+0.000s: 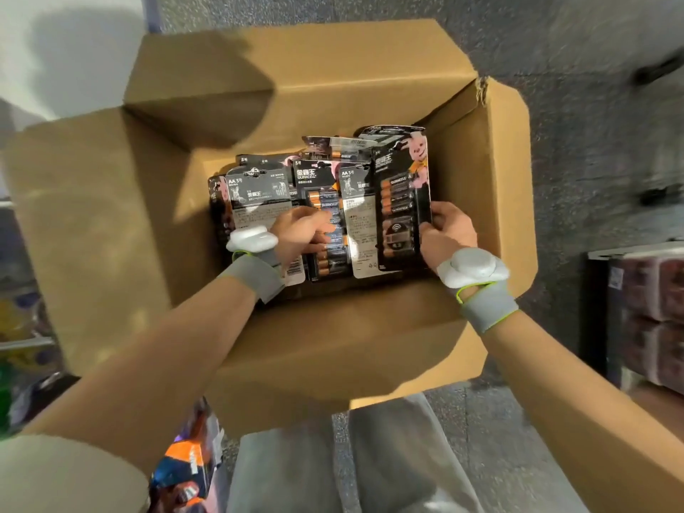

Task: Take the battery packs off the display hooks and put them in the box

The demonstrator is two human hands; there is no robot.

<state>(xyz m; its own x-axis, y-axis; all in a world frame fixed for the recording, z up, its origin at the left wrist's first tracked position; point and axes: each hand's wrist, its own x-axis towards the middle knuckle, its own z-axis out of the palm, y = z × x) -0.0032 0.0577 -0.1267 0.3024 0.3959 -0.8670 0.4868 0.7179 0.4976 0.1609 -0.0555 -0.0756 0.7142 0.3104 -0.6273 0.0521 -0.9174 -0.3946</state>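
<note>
The fingertips of the left grip (299,231) were lost among the battery packs (325,194), so I could not tell whether it pinched a pack or only pressed on the stack. The right grip (449,231) was plainer: its fingers curled round the right edge of a tall pack (401,187) and held it, the pack leaning near the right wall of the box (496,187). Every pack in view lay inside the box in a loose, overlapping row, some face up and some back up. Their lower ends were covered by the two wrists and by the near flap (333,349), and the bottom of the box did not show. The small print on the cards was too blurred to read. A broad shadow (207,98) darkened the far-left flap.

A grey left wristband (253,253) and right wristband (472,270) each carried a white pod. Speckled grey floor (592,149) showed beyond the box, and grey trousers (388,460) below the near flap. Bright packets (185,464) at lower left were smeared beyond naming. At the right edge, cut off, stood a shelf of reddish wrapped goods (651,290).
</note>
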